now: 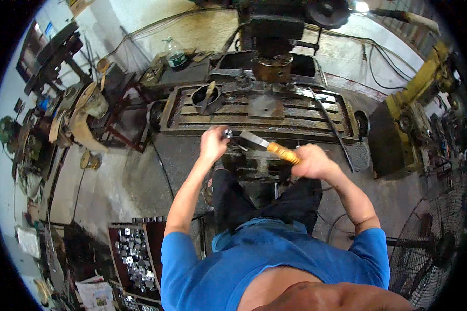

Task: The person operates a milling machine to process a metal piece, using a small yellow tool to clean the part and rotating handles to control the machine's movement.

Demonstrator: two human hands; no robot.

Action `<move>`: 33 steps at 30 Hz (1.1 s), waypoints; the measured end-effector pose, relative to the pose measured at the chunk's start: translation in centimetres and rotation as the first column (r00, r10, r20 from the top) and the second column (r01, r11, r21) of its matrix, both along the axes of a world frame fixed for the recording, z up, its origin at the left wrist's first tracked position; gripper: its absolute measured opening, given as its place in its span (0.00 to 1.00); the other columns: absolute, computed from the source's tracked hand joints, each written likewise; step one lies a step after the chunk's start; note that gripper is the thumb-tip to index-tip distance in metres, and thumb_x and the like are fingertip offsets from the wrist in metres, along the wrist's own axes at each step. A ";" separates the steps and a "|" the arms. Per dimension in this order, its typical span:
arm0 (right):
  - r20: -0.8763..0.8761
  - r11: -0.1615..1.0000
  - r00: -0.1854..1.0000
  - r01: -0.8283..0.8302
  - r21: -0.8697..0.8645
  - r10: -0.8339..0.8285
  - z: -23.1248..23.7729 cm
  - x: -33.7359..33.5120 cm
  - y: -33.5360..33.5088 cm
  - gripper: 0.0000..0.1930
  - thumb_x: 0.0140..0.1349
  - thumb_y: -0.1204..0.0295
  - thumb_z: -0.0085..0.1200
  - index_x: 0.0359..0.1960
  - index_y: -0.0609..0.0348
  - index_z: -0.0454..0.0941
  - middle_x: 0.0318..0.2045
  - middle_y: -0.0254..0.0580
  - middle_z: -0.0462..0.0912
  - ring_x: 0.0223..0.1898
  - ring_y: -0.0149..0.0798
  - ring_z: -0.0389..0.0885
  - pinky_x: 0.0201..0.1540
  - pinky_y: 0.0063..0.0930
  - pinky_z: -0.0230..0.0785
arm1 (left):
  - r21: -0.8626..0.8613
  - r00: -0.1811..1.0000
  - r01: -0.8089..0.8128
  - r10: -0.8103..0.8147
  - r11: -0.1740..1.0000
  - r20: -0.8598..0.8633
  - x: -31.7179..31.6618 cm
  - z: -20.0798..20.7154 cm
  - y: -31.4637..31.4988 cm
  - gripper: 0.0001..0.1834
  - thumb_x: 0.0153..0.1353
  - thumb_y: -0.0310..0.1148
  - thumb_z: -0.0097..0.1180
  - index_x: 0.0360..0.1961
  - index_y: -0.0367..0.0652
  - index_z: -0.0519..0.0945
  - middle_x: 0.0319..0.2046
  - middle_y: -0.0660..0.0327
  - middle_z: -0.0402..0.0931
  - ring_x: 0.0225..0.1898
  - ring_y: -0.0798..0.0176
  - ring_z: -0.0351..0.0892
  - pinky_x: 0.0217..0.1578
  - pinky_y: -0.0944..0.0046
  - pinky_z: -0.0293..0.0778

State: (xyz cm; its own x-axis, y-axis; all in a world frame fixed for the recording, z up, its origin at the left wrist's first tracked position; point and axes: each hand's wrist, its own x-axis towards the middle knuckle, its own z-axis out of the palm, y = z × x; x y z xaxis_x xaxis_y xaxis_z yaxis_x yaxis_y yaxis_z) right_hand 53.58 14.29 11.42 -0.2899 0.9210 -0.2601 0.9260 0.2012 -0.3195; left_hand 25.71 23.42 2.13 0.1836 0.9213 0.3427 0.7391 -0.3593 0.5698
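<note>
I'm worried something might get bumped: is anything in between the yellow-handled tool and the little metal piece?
Nothing visible is in the way. The yellow-handled tool in the right hand points its blade toward the little metal piece in the left hand, and only a gap shows between them.

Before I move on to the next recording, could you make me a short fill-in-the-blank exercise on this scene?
1. A yellow-handled metal tool is gripped in the person's ____ hand.
2. The small shiny metal piece in the left hand is nearest the tool's flat metal ____.
3. The person's short-sleeved cloth shirt is ____.
4. A round wire-caged fan stands at the person's ____ side.

Missing words: right; blade; blue; right.
</note>
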 end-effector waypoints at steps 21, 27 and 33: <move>-0.776 0.938 0.597 0.345 0.021 -0.202 -10.1 10.6 7.4 0.12 0.36 0.71 0.49 0.23 0.64 0.78 0.13 0.38 0.73 0.19 0.27 0.70 0.22 0.26 0.62 | 0.094 0.888 0.252 -0.191 0.963 -0.418 10.8 0.0 12.4 0.15 0.45 0.32 0.54 0.38 0.48 0.77 0.34 0.51 0.73 0.34 0.48 0.76 0.34 0.52 0.72; -0.566 0.807 0.666 0.590 0.001 -0.486 -16.1 9.6 5.5 0.13 0.37 0.71 0.53 0.27 0.63 0.79 0.15 0.53 0.74 0.19 0.37 0.76 0.26 0.30 0.66 | 0.040 0.915 0.198 -0.170 0.979 -0.366 13.1 -0.5 13.5 0.12 0.48 0.35 0.55 0.36 0.48 0.78 0.33 0.53 0.75 0.36 0.50 0.75 0.37 0.54 0.71; -0.561 0.763 0.659 0.642 0.074 -0.501 -16.2 9.1 3.3 0.18 0.35 0.69 0.51 0.31 0.65 0.78 0.25 0.55 0.79 0.31 0.47 0.80 0.36 0.32 0.70 | 0.097 0.949 0.159 -0.125 0.983 -0.288 15.1 -1.3 15.1 0.12 0.48 0.35 0.55 0.36 0.47 0.78 0.30 0.52 0.77 0.34 0.49 0.76 0.35 0.54 0.71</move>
State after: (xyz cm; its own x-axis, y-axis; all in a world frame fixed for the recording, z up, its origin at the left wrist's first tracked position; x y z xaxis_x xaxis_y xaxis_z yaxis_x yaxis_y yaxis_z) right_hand 62.70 17.55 -4.77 0.2988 0.9542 0.0163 0.6151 -0.1795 -0.7678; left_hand 40.77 38.56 0.80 0.4134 0.8351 0.3628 0.7991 -0.5238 0.2951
